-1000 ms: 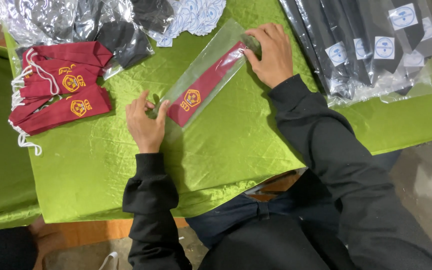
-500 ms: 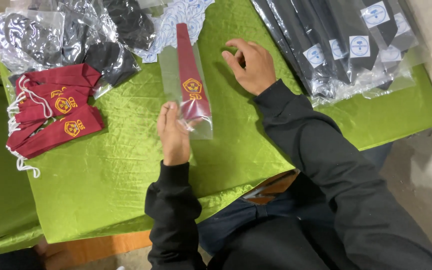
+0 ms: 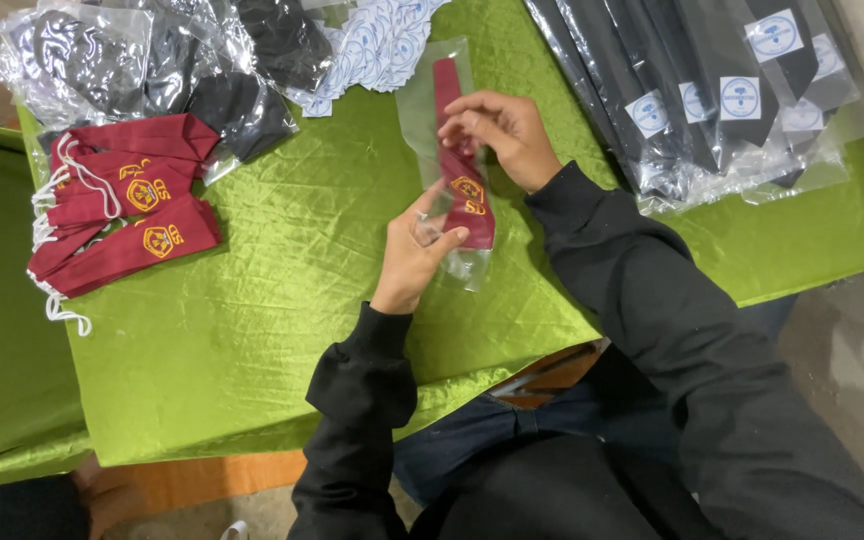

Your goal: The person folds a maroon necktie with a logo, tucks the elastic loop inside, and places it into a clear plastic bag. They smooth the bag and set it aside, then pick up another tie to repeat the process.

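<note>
A maroon tie (image 3: 464,185) with a yellow crest lies inside a clear plastic sleeve (image 3: 420,100) on the green cloth (image 3: 282,330). My left hand (image 3: 414,250) pinches the sleeve's near end, thumb on the tie's wide tip. My right hand (image 3: 500,132) rests on the middle of the tie, fingers curled over it and pressing the sleeve. The sleeve points away from me, toward the far edge of the table.
A stack of maroon ties (image 3: 122,215) with white cords lies at the left. Bagged dark items (image 3: 152,60) and white round stickers (image 3: 377,45) lie at the far side. Bagged black ties (image 3: 722,100) fill the far right.
The sleeved tie has turned from a slant to lying straight away from me. My right hand moved from beside it onto its middle; my left hand now pinches the near end.
</note>
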